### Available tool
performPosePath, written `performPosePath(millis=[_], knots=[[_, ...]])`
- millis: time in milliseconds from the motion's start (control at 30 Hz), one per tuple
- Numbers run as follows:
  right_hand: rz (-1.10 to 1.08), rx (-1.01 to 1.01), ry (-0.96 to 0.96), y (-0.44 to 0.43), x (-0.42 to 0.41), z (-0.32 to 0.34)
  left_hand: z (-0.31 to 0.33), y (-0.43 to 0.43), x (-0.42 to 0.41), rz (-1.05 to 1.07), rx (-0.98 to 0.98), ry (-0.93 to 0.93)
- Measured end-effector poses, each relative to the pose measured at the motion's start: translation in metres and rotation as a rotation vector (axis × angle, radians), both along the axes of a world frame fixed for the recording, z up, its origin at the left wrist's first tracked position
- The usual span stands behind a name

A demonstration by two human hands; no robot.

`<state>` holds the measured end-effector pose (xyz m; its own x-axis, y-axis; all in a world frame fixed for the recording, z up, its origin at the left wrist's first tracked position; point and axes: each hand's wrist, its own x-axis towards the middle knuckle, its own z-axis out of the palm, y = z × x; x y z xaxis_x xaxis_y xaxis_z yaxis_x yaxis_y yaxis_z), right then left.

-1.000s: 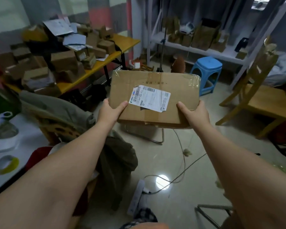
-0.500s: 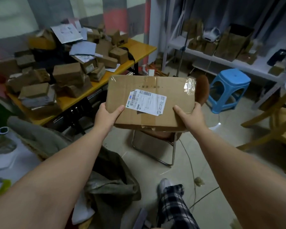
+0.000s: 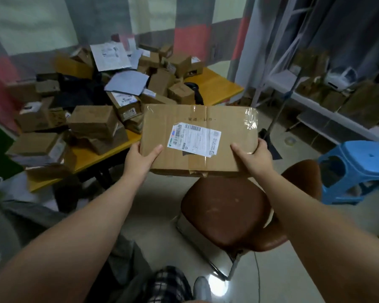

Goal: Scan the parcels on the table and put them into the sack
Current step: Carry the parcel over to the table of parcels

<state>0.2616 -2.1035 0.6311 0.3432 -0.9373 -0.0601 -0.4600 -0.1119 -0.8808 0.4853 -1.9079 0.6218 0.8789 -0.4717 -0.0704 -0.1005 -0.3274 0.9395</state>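
Gripping parcel point(image 3: 225, 127), fingers point(image 3: 261, 145) seemingly curled underneath

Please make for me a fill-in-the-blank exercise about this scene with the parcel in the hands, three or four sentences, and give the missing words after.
1. The left hand and the right hand hold one cardboard parcel with a white ____ on top.
2. The chair on the floor has a ____ seat.
3. The plastic stool is ____.
4. The other parcels lie on a ____ table.
Missing words: label, brown, blue, yellow.
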Motion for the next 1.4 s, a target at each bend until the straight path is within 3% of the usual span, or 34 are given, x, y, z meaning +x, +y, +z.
performPosePath(millis=[400, 867, 1033, 1167, 1300, 1400], knots=[[0.108, 0.016, -0.288, -0.087, 0.127, 0.025, 0.035, -0.083, 0.101, 0.245, -0.171, -0.086], [0.205, 0.168, -0.612, -0.186, 0.397, 0.058, 0.099, -0.182, 0.368, 0.237, -0.385, -0.107], [0.097, 0.209, -0.713, -0.213, 0.463, 0.063, 0.121, -0.23, 0.428, 0.254, -0.512, -0.046], [-0.043, 0.221, -0.765, -0.219, 0.503, 0.071, 0.129, -0.267, 0.441, 0.306, -0.552, 0.112], [-0.05, 0.255, -0.792, -0.223, 0.542, 0.08, 0.132, -0.307, 0.433, 0.089, -0.514, 0.359], [-0.002, 0.256, -0.806, -0.232, 0.566, 0.08, 0.138, -0.338, 0.44, 0.117, -0.535, 0.377]])
